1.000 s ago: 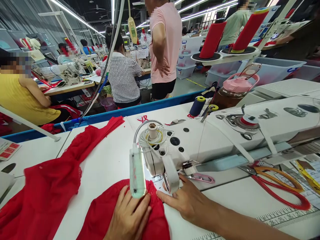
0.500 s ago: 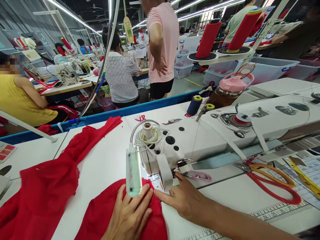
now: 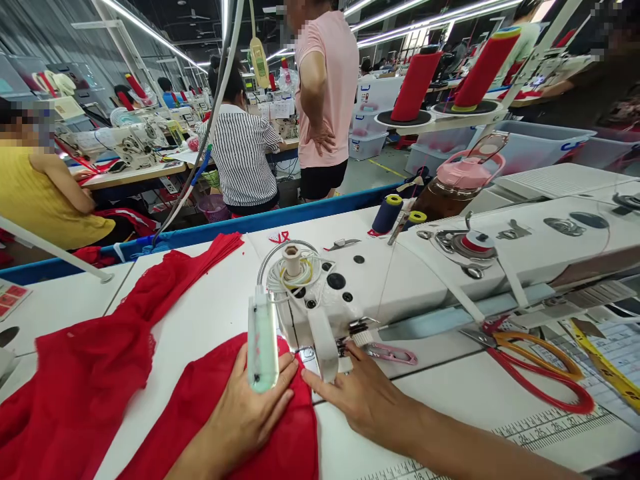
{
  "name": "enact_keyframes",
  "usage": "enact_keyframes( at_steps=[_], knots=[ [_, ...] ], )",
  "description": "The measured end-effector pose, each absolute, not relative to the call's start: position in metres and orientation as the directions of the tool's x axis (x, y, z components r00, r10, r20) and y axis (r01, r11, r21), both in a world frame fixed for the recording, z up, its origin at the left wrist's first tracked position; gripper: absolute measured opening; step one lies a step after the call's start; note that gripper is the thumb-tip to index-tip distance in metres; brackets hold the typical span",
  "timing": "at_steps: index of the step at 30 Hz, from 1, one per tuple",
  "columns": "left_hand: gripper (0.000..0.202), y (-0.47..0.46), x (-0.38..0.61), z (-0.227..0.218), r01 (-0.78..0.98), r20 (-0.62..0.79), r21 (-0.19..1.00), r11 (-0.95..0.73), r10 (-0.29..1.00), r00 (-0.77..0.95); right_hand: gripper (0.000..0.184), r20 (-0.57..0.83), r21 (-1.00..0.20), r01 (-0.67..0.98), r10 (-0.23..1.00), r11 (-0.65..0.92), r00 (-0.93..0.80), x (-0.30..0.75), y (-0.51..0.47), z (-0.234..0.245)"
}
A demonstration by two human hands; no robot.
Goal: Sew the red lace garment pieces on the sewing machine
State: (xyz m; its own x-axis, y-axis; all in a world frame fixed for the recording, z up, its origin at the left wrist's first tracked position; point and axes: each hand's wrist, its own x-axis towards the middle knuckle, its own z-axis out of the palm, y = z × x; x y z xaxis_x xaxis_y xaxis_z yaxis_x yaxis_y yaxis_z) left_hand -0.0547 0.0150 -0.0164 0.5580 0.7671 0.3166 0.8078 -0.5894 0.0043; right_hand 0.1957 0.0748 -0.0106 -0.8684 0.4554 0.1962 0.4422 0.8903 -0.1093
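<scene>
Under the head of a white sewing machine (image 3: 320,287) lies a piece of red fabric (image 3: 295,440), its edge close to the presser foot. My left hand (image 3: 250,407) rests flat on this cloth with fingers stretched out, partly behind a clear lamp (image 3: 263,343). At the fabric's right edge, my right hand (image 3: 367,387) has one finger extended to the cloth. Another of its fingers reaches up beside the needle area, and the rest are tucked out of sight. The needle itself is hidden by the machine head.
More red fabric (image 3: 95,360) is heaped on the left. Orange-and-red scissors (image 3: 545,363), a pink thread snipper (image 3: 393,353) and a yellow tape measure (image 3: 607,363) lie to the right. Behind the machine stand a pink-lidded jug (image 3: 460,173) and red thread cones (image 3: 416,85). Several people sit or stand beyond.
My left hand and the red fabric have slid forward, farther under the lamp. The fabric's near edge has shifted left. My right hand stays by the machine head, almost unmoved.
</scene>
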Motion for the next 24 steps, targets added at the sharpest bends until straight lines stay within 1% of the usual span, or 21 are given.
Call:
enact_keyframes(
  at_steps=[5, 8, 10, 13, 16, 18, 21, 24],
  knots=[
    [0.041, 0.029, -0.062, -0.027, 0.789, 0.385, -0.055, -0.612, 0.716, 0.582, 0.068, 0.244, -0.068, 0.528, 0.527, 0.847, -0.814, 0.194, 0.075, -0.008],
    [0.037, 0.032, -0.063, -0.037, 0.785, 0.462, -0.055, -0.617, 0.681, 0.568, 0.066, 0.220, -0.074, 0.552, 0.553, 0.831, -0.804, 0.193, 0.076, -0.005],
    [0.035, 0.034, -0.063, -0.041, 0.788, 0.492, -0.041, -0.614, 0.675, 0.551, 0.063, 0.233, -0.073, 0.568, 0.567, 0.820, -0.790, 0.192, 0.078, -0.004],
    [0.032, 0.037, -0.062, -0.043, 0.795, 0.476, 0.012, -0.607, 0.703, 0.529, 0.056, 0.263, -0.066, 0.580, 0.574, 0.812, -0.775, 0.190, 0.081, -0.003],
    [0.032, 0.040, -0.064, -0.044, 0.791, 0.454, 0.048, -0.610, 0.719, 0.527, 0.036, 0.253, -0.055, 0.585, 0.578, 0.809, -0.776, 0.189, 0.080, -0.002],
    [0.031, 0.042, -0.066, -0.045, 0.786, 0.445, 0.053, -0.616, 0.719, 0.534, 0.027, 0.242, -0.043, 0.600, 0.591, 0.799, -0.770, 0.189, 0.079, -0.001],
    [0.029, 0.042, -0.068, -0.046, 0.782, 0.426, 0.070, -0.619, 0.727, 0.538, 0.026, 0.223, -0.035, 0.625, 0.616, 0.780, -0.756, 0.189, 0.076, -0.001],
    [0.027, 0.042, -0.069, -0.046, 0.791, 0.397, 0.107, -0.602, 0.755, 0.522, 0.022, 0.199, -0.054, 0.626, 0.623, 0.778, -0.757, 0.189, 0.074, -0.005]
  ],
)
